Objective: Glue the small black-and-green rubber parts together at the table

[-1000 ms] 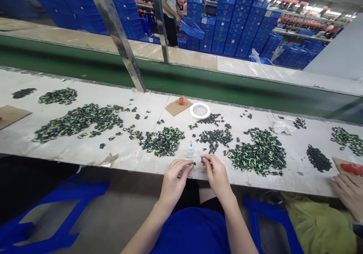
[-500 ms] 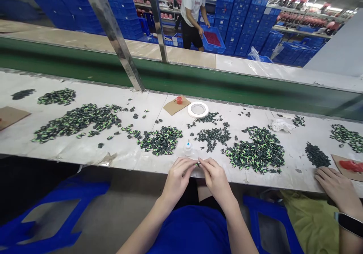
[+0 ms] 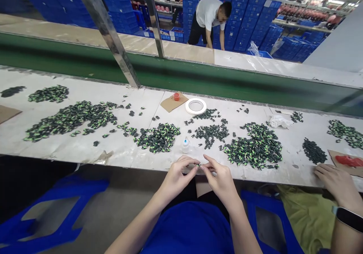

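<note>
My left hand [image 3: 177, 176] and my right hand [image 3: 221, 178] meet at the near edge of the white bench [image 3: 119, 151]. Their fingertips pinch one small green-and-black part [image 3: 199, 165] between them. A small clear glue bottle [image 3: 185, 145] stands just beyond my hands. Heaps of the same green-and-black parts lie around: one pile [image 3: 158, 136] to the left of the bottle, a darker pile [image 3: 211, 133] behind it, and a big pile [image 3: 255, 148] to the right.
A white tape ring [image 3: 195, 106] and a cardboard scrap with a red cap [image 3: 176, 96] lie further back. A co-worker's hand [image 3: 334, 182] with a dark wristband rests at the right. A green conveyor [image 3: 198, 81] runs behind the bench. Another person bends among blue crates beyond.
My hands have stayed together on the small part, drifting slightly nearer the bench edge. The co-worker's hand moved left along the bench. The person at the back walked right and bent down.
</note>
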`<state>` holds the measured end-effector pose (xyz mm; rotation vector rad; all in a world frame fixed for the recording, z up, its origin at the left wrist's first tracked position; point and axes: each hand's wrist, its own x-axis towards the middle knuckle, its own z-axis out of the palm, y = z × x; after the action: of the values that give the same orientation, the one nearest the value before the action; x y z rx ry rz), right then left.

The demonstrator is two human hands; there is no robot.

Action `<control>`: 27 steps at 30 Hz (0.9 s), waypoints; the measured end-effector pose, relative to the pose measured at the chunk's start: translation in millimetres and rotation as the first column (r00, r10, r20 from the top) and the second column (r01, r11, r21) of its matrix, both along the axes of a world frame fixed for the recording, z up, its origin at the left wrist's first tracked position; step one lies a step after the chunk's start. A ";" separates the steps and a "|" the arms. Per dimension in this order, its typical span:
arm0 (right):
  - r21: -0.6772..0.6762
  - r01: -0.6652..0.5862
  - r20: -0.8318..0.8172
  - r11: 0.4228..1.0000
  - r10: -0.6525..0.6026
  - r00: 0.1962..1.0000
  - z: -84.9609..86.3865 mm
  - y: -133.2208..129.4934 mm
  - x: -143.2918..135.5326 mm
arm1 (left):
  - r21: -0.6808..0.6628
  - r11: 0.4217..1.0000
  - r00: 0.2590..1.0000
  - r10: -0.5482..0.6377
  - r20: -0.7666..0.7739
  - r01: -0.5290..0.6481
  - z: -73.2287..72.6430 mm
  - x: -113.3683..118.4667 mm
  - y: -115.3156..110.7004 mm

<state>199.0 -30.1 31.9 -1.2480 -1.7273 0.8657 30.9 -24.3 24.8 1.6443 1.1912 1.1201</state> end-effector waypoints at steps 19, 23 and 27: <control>0.030 0.087 -0.093 0.996 -0.084 0.992 17.8 -22.0 -6.3 | -0.188 0.978 0.974 0.125 0.188 -0.089 18.2 15.5 -16.0; 0.041 0.113 -0.098 0.993 -0.108 0.989 19.2 -23.7 -7.3 | -0.196 0.976 0.969 0.134 0.206 -0.094 19.7 17.2 -17.6; -0.025 0.121 -0.142 0.992 -0.124 0.982 18.3 -23.1 -4.5 | -0.179 0.983 0.979 0.083 0.188 -0.049 16.0 16.2 -14.1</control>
<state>194.5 -53.2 50.2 -1.2577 -1.5170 0.8765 47.2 -38.4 40.8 1.3398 1.1880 1.1555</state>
